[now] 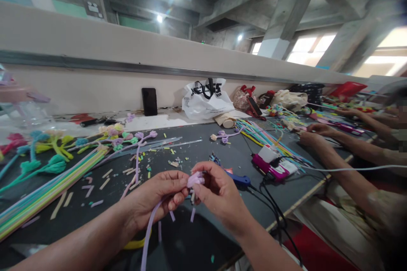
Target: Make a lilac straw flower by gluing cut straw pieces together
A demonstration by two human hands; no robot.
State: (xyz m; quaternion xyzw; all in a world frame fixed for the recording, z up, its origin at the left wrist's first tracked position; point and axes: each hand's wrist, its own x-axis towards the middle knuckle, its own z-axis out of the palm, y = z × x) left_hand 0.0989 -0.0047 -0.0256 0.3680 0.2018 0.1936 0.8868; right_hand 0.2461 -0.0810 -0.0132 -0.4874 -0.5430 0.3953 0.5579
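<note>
Near the table's front, a small lilac fuzzy flower (pixel 196 179) is pinched between my two hands. My left hand (pixel 162 192) has its thumb and fingers closed on the flower's left side, and a long lilac stem (pixel 149 233) hangs down beside its fingers. On the right side of the flower, the thumb and fingertips of my right hand (pixel 218 190) press against the petals. Short lilac ends stick out below the fingers. A blue-handled tool (pixel 238 178) lies just behind my right hand.
Pastel fuzzy sticks (pixel 57 190) and finished flowers (pixel 57 164) lie at the left among cut scraps. A black phone (pixel 149 101) and a white bag (pixel 206 99) stand at the back. At the right are a magenta device (pixel 276 169), cables and other people's hands (pixel 314 135).
</note>
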